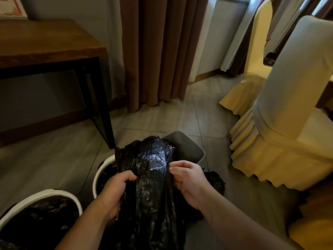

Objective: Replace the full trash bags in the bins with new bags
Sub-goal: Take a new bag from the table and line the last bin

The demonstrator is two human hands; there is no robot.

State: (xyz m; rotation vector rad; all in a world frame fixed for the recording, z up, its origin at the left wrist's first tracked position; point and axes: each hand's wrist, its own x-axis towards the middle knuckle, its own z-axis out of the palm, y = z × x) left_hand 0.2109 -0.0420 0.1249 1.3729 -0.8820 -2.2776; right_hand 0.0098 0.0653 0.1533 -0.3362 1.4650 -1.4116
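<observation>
Opening a crinkled black plastic trash bag (153, 177) looks like the step in hand: the left hand (115, 192) has its grip closed on a bunched fold, the right hand (189, 179) pinches the opposite edge. The bag hangs between them, above the white-rimmed round bin (103, 170) in the near middle and in front of a grey square bin (187, 147) just beyond. Another white-rimmed bin (54, 193), near left, is already lined. Next, I judge, the mouth must be spread and lowered over a rim.
</observation>
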